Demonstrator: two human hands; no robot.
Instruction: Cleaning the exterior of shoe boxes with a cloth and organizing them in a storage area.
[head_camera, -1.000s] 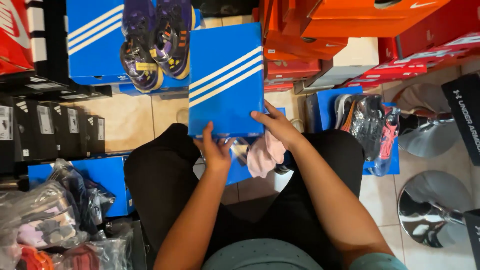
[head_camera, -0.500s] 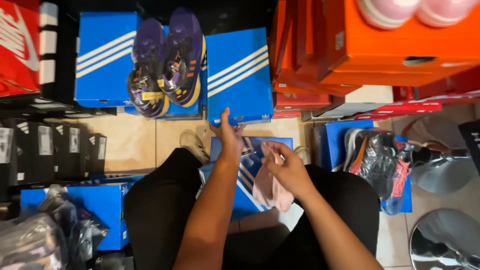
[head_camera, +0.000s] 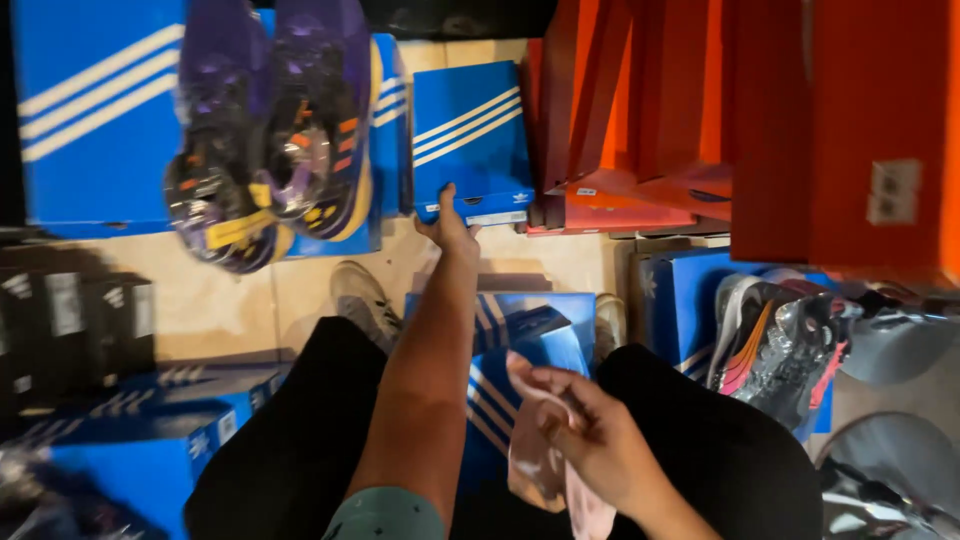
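Note:
My left hand (head_camera: 448, 228) reaches forward and grips the bottom edge of a blue striped shoebox (head_camera: 470, 130), which stands upright against the far stack. My right hand (head_camera: 590, 440) is near my lap, holding a crumpled pink cloth (head_camera: 535, 455). Below it, between my legs on the floor, lies another blue striped box (head_camera: 520, 330). A pair of purple shoes in clear plastic (head_camera: 270, 130) rests on a big blue box (head_camera: 90, 120) to the left of the upright box.
Orange boxes (head_camera: 800, 120) are stacked at the right. Grey and pink shoes (head_camera: 780, 340) lie on a blue box at the right. Black boxes (head_camera: 70, 320) line the left, with another blue box (head_camera: 130, 440) lower left. The floor is tiled (head_camera: 250, 290).
Both hands held the blue box in front of me. My left hand has since carried it forward and stood it against the far stack, while my right hand dropped to my lap with the pink cloth.

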